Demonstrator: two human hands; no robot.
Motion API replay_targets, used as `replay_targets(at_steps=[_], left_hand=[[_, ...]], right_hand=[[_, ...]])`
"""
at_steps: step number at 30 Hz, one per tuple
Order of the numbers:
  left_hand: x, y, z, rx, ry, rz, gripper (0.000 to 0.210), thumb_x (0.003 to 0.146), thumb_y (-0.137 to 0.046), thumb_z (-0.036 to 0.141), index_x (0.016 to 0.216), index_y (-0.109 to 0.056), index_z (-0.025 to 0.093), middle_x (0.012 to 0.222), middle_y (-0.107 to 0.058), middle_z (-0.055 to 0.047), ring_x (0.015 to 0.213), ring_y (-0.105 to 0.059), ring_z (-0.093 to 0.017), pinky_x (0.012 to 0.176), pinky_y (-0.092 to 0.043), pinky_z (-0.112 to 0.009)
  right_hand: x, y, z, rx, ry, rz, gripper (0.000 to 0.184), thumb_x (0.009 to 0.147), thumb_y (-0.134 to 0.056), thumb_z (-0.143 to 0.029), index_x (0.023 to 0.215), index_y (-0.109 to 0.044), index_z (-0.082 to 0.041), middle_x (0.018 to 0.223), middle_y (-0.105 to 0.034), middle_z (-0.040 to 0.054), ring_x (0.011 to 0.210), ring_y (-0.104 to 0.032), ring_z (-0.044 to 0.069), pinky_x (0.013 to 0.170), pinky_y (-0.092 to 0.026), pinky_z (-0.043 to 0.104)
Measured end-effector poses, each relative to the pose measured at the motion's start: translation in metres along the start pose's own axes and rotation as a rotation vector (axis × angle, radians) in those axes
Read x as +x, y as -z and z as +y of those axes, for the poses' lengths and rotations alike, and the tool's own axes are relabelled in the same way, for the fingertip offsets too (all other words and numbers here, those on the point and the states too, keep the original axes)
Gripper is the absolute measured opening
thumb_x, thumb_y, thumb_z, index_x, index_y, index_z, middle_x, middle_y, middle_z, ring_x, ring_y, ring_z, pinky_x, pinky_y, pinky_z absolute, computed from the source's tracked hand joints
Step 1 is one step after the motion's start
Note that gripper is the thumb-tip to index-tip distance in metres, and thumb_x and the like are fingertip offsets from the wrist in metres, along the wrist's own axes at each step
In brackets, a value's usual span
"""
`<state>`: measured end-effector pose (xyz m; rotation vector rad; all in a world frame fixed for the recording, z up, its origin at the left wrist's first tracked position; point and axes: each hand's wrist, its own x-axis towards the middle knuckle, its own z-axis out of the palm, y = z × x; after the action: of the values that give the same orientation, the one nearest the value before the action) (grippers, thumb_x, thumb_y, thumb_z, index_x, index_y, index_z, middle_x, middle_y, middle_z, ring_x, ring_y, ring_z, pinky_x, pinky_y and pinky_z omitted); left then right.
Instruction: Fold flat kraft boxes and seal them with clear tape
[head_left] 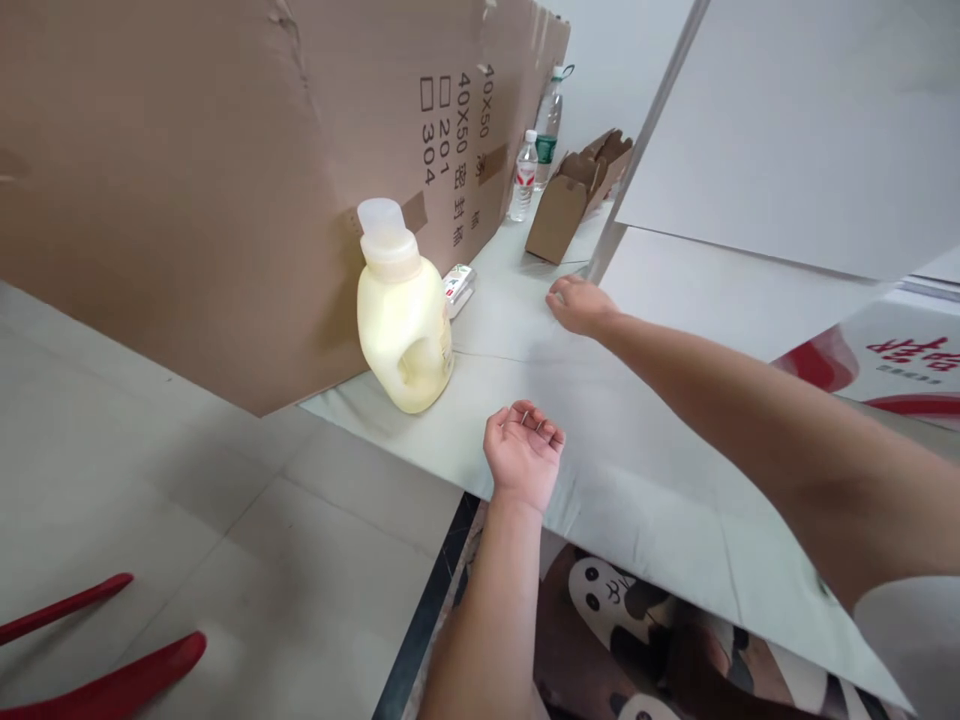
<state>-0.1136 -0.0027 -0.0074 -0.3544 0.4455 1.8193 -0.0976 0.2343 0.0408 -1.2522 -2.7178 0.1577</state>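
My left hand [523,455] is palm up over the near edge of the cloth-covered table [495,385]. Its fingers are loosely curled and apart, with nothing in the palm. Farther back, my right hand [581,304] hovers or rests by the lower corner of a white panel [705,280]; its fingers are half bent, and no object shows in them. Whether it touches the panel or the table I cannot tell. To the left of both hands a pale yellow detergent jug [405,320] with a translucent cap stands upright. Behind it lies a small white packet [458,288].
A large printed cardboard box [247,180] stands along the left side. At the back are a small water bottle [523,178], a taller bottle [550,115] and a brown carton [559,210]. A red-and-white box [892,355] sits at right. Red legs [142,680] reach across the floor.
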Motion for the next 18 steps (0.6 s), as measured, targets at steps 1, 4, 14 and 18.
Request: replay_targets(at_steps=[1, 4, 14, 18], left_hand=[[0.002, 0.0, 0.003, -0.004, 0.001, -0.003, 0.021, 0.083, -0.049, 0.032, 0.073, -0.059, 0.017, 0.065, -0.052, 0.0, 0.053, -0.05, -0.012, 0.061, -0.043, -0.029], [0.004, 0.0, 0.01, -0.038, 0.001, 0.011, 0.02, 0.082, -0.05, 0.032, 0.072, -0.059, 0.018, 0.066, -0.051, 0.0, 0.054, -0.047, -0.012, 0.062, -0.042, -0.029], [0.007, 0.002, 0.013, -0.119, 0.068, 0.052, 0.022, 0.081, -0.048, 0.033, 0.07, -0.059, 0.017, 0.068, -0.047, 0.0, 0.054, -0.043, -0.011, 0.062, -0.038, -0.029], [0.012, 0.008, 0.02, -0.123, 0.064, 0.077, 0.018, 0.078, -0.053, 0.034, 0.071, -0.059, 0.018, 0.069, -0.046, 0.0, 0.055, -0.042, -0.011, 0.063, -0.038, -0.029]], right_hand=[[0.011, 0.0, 0.001, 0.006, -0.019, 0.012, 0.046, 0.1, -0.033, -0.035, 0.13, -0.061, -0.013, 0.144, -0.054, 0.0179, 0.127, -0.056, 0.036, 0.106, -0.045, 0.048], [0.042, -0.001, 0.005, 0.028, -0.062, 0.067, 0.044, 0.099, -0.038, -0.033, 0.13, -0.06, -0.011, 0.145, -0.05, 0.0195, 0.127, -0.055, 0.036, 0.108, -0.042, 0.05], [0.113, 0.002, 0.007, 0.048, -0.186, 0.149, 0.052, 0.099, -0.038, -0.033, 0.128, -0.054, 0.006, 0.142, -0.044, 0.0255, 0.134, -0.049, 0.033, 0.104, -0.037, 0.041], [0.146, 0.002, 0.022, -0.024, -0.257, 0.229, 0.047, 0.096, -0.047, -0.027, 0.127, -0.054, 0.009, 0.138, -0.047, 0.0309, 0.13, -0.054, 0.034, 0.1, -0.043, 0.042]])
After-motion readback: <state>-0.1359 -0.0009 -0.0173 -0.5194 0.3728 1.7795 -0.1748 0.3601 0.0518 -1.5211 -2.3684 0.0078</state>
